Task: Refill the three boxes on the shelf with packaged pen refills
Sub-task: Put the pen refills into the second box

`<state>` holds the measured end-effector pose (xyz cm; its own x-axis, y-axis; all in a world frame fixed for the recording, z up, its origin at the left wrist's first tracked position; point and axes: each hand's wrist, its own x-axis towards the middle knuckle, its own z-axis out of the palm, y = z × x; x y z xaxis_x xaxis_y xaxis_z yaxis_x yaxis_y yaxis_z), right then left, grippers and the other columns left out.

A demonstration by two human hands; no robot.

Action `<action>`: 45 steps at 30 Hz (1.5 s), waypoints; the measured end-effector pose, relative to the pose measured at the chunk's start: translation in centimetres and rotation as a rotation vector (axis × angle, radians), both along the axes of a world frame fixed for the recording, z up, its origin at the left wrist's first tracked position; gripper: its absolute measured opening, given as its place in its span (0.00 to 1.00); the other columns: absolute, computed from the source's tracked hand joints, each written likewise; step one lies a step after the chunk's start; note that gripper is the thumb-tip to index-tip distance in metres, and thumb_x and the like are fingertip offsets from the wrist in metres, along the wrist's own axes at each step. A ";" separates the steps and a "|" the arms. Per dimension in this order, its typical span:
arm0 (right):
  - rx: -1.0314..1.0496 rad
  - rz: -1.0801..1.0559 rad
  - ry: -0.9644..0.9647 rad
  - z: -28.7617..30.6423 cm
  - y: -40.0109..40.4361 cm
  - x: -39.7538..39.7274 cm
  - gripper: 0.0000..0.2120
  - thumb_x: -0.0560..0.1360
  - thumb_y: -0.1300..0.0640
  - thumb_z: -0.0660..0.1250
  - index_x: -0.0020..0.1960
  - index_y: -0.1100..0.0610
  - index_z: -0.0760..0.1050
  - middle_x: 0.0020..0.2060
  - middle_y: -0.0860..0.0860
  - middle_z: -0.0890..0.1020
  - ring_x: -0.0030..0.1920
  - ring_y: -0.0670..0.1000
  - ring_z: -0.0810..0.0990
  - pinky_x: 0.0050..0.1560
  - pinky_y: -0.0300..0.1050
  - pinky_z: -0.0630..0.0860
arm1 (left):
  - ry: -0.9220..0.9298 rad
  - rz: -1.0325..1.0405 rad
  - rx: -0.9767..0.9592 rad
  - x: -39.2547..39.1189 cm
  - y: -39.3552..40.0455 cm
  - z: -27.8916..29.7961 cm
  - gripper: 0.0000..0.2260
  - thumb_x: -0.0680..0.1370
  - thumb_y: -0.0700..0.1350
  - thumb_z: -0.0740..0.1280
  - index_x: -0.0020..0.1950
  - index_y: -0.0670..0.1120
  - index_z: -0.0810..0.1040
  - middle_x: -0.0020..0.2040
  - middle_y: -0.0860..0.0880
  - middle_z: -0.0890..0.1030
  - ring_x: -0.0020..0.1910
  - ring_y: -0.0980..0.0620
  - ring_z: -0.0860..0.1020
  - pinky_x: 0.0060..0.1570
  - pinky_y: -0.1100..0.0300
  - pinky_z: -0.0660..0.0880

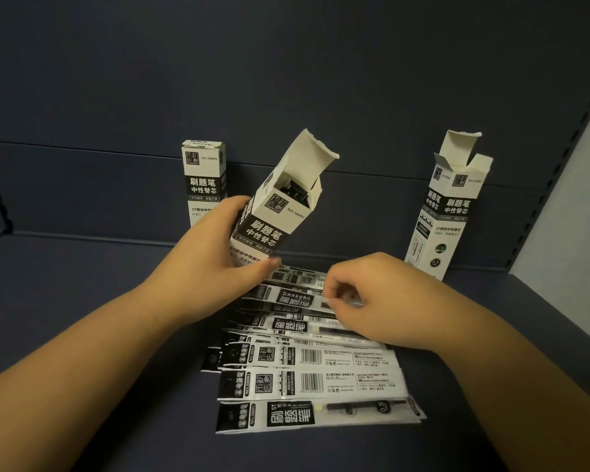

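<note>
- Left hand (pixel 215 243) fingers wrapped round tilted middle box (pixel 273 212): could slip, spilling its refills onto the shelf (pixel 82 284).
- Right hand (pixel 372 298) fingers pinching one refill packet (pixel 307 303): might drag neighbouring packets askew.

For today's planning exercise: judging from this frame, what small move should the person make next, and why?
Probably lift the packet that the right hand pinches off the pile and slide it into the open box tilted in the left hand. Its flap is up, dark contents already show inside, and many packets still lie on the shelf.
</note>
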<state>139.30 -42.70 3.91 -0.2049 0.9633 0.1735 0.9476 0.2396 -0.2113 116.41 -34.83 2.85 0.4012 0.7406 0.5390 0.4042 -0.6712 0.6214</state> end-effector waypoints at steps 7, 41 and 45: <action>-0.072 0.021 -0.070 -0.3 0.0 -0.3 0.05 0.78 0.50 0.66 0.53 0.43 0.79 0.47 0.41 0.81 0.48 0.41 0.80 0.51 0.44 0.80 | -0.027 -0.009 -0.005 -0.2 0.0 0.0 0.27 0.70 0.53 0.76 0.62 0.68 0.65 0.56 0.66 0.78 0.53 0.68 0.79 0.48 0.67 0.77; -0.073 0.028 -0.104 0.2 0.0 0.1 0.14 0.81 0.53 0.63 0.40 0.58 0.75 0.45 0.49 0.74 0.44 0.48 0.76 0.50 0.54 0.76 | -0.027 0.011 -0.018 -0.2 0.1 0.2 0.26 0.70 0.52 0.76 0.57 0.71 0.65 0.54 0.65 0.79 0.49 0.67 0.80 0.40 0.70 0.77; -0.053 0.022 -0.032 0.9 0.0 0.9 0.11 0.81 0.55 0.64 0.44 0.58 0.79 0.47 0.45 0.75 0.47 0.47 0.77 0.53 0.53 0.76 | -0.051 0.022 -0.018 -0.3 0.4 0.0 0.26 0.71 0.51 0.76 0.62 0.66 0.66 0.54 0.65 0.79 0.52 0.69 0.78 0.42 0.73 0.75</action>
<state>140.16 -42.72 4.84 -0.2306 0.9662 0.1154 0.9487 0.2496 -0.1940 116.13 -34.43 2.88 0.3572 0.7588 0.5446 0.3861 -0.6509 0.6537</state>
